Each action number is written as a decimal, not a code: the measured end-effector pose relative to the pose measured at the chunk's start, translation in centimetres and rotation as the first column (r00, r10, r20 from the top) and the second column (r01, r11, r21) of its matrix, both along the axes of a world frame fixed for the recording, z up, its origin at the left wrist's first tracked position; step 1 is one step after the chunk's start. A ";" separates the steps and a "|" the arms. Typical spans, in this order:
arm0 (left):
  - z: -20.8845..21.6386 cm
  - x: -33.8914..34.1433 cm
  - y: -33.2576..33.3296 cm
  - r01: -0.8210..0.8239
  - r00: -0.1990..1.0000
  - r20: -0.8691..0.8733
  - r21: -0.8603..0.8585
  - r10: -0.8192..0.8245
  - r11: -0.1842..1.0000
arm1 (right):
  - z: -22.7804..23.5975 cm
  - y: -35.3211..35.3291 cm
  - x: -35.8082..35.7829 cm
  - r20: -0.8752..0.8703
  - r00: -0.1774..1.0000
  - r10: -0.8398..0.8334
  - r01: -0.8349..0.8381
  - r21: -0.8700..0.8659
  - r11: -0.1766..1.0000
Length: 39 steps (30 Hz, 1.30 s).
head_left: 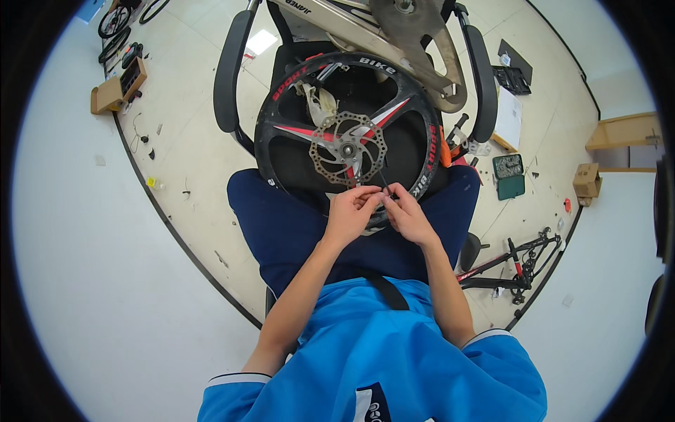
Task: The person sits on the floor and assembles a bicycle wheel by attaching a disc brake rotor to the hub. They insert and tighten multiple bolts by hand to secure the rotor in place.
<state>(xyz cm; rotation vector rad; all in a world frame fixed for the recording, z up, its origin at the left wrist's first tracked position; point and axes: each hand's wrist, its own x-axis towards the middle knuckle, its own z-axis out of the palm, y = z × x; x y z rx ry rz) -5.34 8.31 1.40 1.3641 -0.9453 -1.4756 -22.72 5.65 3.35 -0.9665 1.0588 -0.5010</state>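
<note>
A small black bicycle wheel (429, 151) with red and silver spokes lies on a chair seat in front of my lap. A silver disc brake rotor (330, 164) sits round its hub (347, 149). Close together over the wheel's near rim, both my hands are closed. My right hand (408, 216) pinches a thin black rod (385, 181) that points up toward the rotor's edge; its exact kind is unclear. The left hand (349, 214) has thumb and fingers pressed together beside it, and what they hold is too small to make out. A crumpled pale wrapping (320, 105) lies among the spokes.
A pale bicycle frame (351, 32) stretches across the chair beyond the wheel, between black armrests (232, 77). On the right floor are an open green tool case (509, 176), a cardboard box (586, 181) and a black-red frame (503, 267). An open carton (109, 95) stands left.
</note>
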 end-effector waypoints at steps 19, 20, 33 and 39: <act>-0.1 0.5 -0.2 -0.094 0.979 -0.179 0.018 0.095 0.995 | -0.1 -1.0 1.4 0.000 0.999 -0.047 0.047 0.044 0.998; -0.3 0.5 -0.2 -0.093 0.988 -0.126 -0.015 0.090 0.996 | -0.2 -1.0 1.4 0.004 0.999 -0.045 0.045 0.036 0.998; 2.1 3.0 -5.9 0.116 0.745 0.568 -0.626 0.349 0.771 | -1.0 -0.6 1.1 -0.020 1.000 -0.010 0.011 0.044 0.999; 2.5 4.7 -7.5 0.229 0.617 0.676 -0.644 0.403 0.730 | -1.2 -0.5 0.4 -0.012 1.000 -0.019 0.019 0.043 0.999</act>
